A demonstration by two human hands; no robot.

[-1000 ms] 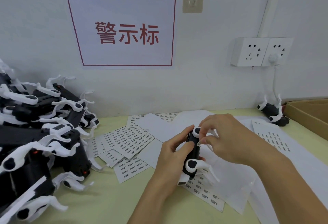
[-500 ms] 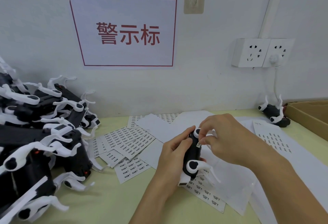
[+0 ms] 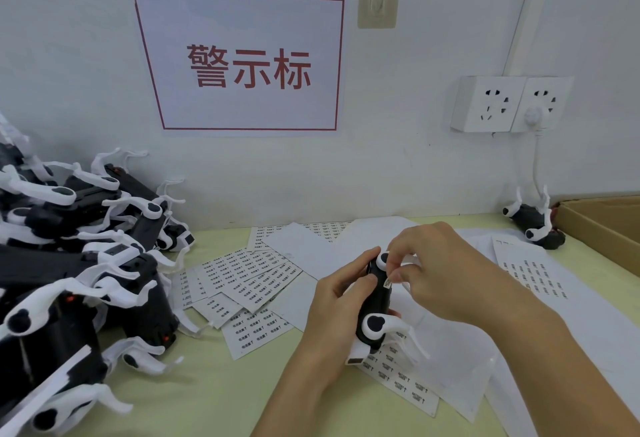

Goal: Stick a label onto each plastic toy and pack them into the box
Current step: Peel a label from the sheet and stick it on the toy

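Barely anything has shifted since a second ago: both hands stay locked on the same black-and-white toy (image 3: 375, 301) above the middle of the table (image 3: 207, 388). Left hand (image 3: 337, 301) grips the toy's body, thumb up along its side. Right hand (image 3: 434, 272) pinches a small label (image 3: 387, 283) against the toy's upper end, fingers curled tight. Label sheets (image 3: 249, 277) lie fanned out mid-table, a heap of toys (image 3: 76, 263) fills the left edge, one lone toy (image 3: 533, 225) sits by the back right corner, touching the cardboard box (image 3: 602, 228).
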